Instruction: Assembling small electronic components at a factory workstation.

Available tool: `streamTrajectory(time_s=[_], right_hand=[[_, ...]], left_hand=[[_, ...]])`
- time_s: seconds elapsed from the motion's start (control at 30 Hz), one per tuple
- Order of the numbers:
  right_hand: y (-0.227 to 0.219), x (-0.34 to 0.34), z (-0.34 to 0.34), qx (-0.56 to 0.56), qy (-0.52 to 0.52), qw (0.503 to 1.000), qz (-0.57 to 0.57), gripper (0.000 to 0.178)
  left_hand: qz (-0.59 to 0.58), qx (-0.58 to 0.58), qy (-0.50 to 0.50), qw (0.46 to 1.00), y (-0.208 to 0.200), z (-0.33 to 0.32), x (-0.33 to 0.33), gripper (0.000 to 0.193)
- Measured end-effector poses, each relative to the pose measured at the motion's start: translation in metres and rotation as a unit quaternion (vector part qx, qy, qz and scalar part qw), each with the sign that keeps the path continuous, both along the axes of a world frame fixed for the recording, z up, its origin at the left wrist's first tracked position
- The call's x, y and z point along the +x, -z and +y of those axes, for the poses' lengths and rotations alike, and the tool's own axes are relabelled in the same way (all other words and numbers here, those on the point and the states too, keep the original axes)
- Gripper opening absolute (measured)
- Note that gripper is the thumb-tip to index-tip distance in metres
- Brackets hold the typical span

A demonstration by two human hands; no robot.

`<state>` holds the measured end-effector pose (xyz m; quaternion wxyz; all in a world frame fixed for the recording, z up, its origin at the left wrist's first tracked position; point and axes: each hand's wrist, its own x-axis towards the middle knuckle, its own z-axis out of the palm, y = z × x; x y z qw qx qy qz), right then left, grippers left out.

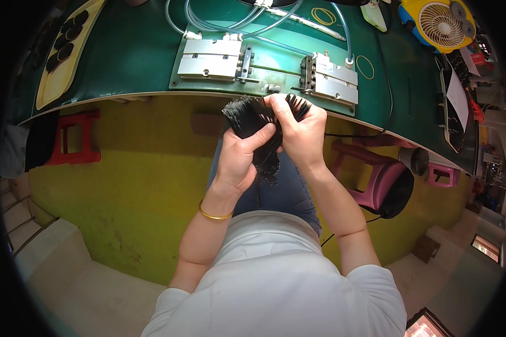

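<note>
A thick bundle of thin black strands (245, 119) is held in front of my lap, just off the table's near edge. My left hand (237, 158) is closed round its left side, the thumb pressed across the strands. Strand ends fan out at the top left, and more hang below my fingers. My right hand (302, 133) grips the right part of the bundle, its thumb and forefinger bent over the top. Some strands stick up beside that hand. What the strands are made of I cannot make out.
Two silver pneumatic blocks (208, 60) with clear hoses stand on a plate on the green table (123, 50). A yellow tray (53, 95) at left holds several black bundles. At far right is a yellow fan (444, 27). Red (78, 137) and pink stools (371, 174) stand under the table.
</note>
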<state>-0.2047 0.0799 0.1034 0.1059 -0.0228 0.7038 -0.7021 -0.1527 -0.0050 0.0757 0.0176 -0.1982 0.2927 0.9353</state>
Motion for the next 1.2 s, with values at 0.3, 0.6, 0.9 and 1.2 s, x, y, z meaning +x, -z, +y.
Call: streamTrajectory(time_s=[0.3, 0.6, 0.9, 1.2], right_hand=[[0.0033, -0.0039, 0.001, -0.001, 0.012, 1.0, -0.025, 0.021], [0.0057, -0.0059, 0.0014, -0.001, 0.024, 0.999, -0.025, 0.022], [0.0032, -0.0049, -0.0002, 0.015, 0.037, 0.998, -0.046, 0.021], [0.0036, -0.0043, 0.0003, 0.007, 0.034, 0.999, -0.031, 0.021]], left_hand=[[0.009, -0.003, 0.009, 1.0, 0.0036, -0.0006, -0.0027, 0.016], [0.013, -0.001, 0.017, 1.0, 0.0062, 0.0001, -0.0027, 0.015], [0.002, -0.017, 0.02, 1.0, 0.0043, 0.0001, -0.0024, 0.016], [-0.003, 0.002, 0.016, 1.0, 0.0023, -0.0005, -0.0032, 0.013]])
